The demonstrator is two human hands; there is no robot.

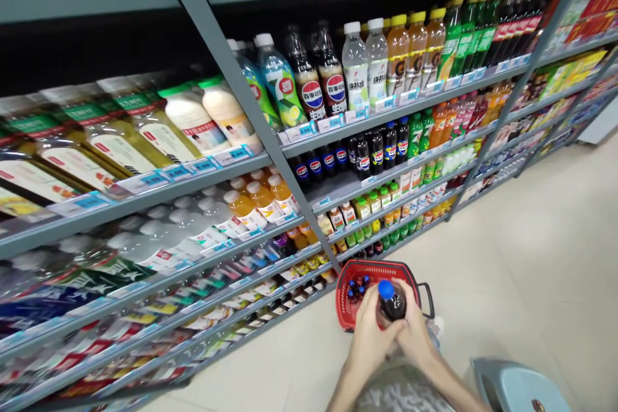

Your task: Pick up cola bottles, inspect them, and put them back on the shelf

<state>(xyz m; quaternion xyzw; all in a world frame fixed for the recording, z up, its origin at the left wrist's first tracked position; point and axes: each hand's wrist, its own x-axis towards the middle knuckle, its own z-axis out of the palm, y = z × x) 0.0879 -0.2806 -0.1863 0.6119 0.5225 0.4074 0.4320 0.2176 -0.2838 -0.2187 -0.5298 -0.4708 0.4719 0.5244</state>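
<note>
Both of my hands are wrapped round a dark cola bottle [391, 301] with a blue cap, held upright low in the middle of the view. My left hand [369, 335] grips its left side and my right hand [415, 329] its right side. Just beyond them a red shopping basket [352, 273] with black handles stands on the floor. Several more blue-capped dark bottles [356, 288] lie inside it.
Grey store shelves [232, 170] run along the left and far side, filled with drink bottles and price tags. Pepsi bottles [374, 153] stand on the shelf above the basket. A pale blue stool [519, 386] sits at the lower right on the beige tiled floor [531, 251].
</note>
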